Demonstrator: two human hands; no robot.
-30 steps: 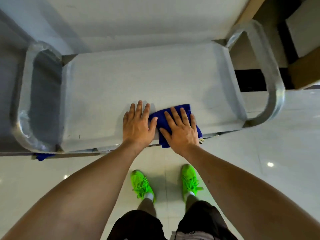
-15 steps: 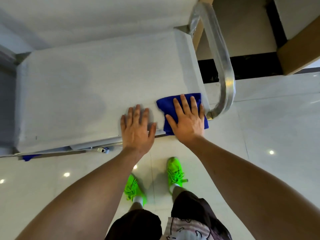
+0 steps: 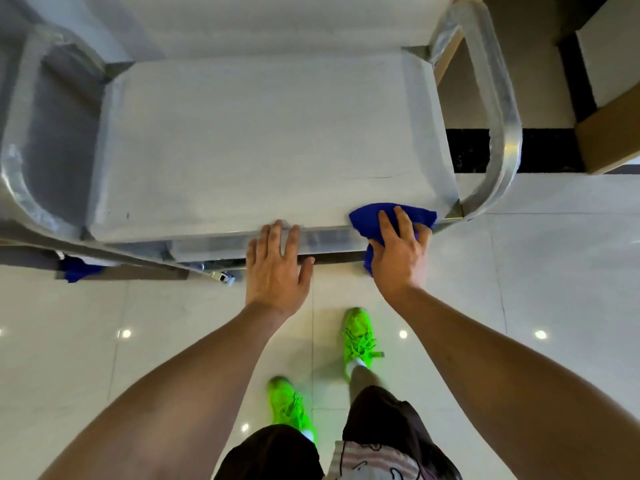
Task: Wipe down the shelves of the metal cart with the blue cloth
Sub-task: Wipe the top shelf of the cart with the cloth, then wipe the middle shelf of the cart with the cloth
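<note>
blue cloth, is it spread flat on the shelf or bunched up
Bunched: the blue cloth is gathered under the right hand and drapes over the top shelf's front edge.

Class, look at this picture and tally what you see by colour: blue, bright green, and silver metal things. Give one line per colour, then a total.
Blue: 2, blue cloth, blue scrap under cart
Bright green: 2, left shoe, right shoe
Silver metal: 1, metal cart
Total: 5
</note>
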